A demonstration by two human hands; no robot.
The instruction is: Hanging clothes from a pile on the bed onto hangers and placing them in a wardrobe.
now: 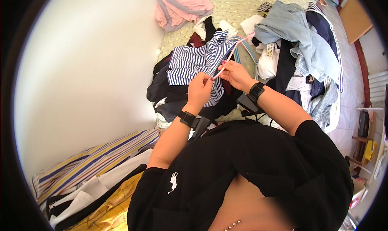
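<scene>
A thin pink clothes hanger (235, 49) is held up between both hands. My left hand (200, 90) pinches its near end between thumb and fingers. Slightly further up the same hanger, my right hand (235, 74) grips it with thumb and fingertips. Beneath the hands lies a blue-and-white striped garment (188, 61), crumpled on top of dark clothes (169, 105). Several blue and multicoloured hangers (249, 50) rest on the bed just beyond my right hand, partly behind the pink one. The part of the hanger inside my fingers is hidden.
A patterned bedsheet (242, 3) covers the bed. Light blue denim (285, 27) tops a clothes heap at the right, near a white garment with a tag (268, 61). Pink clothing (183, 6) lies at the far left by the wall (91, 64). Folded fabrics (100, 182) sit lower left.
</scene>
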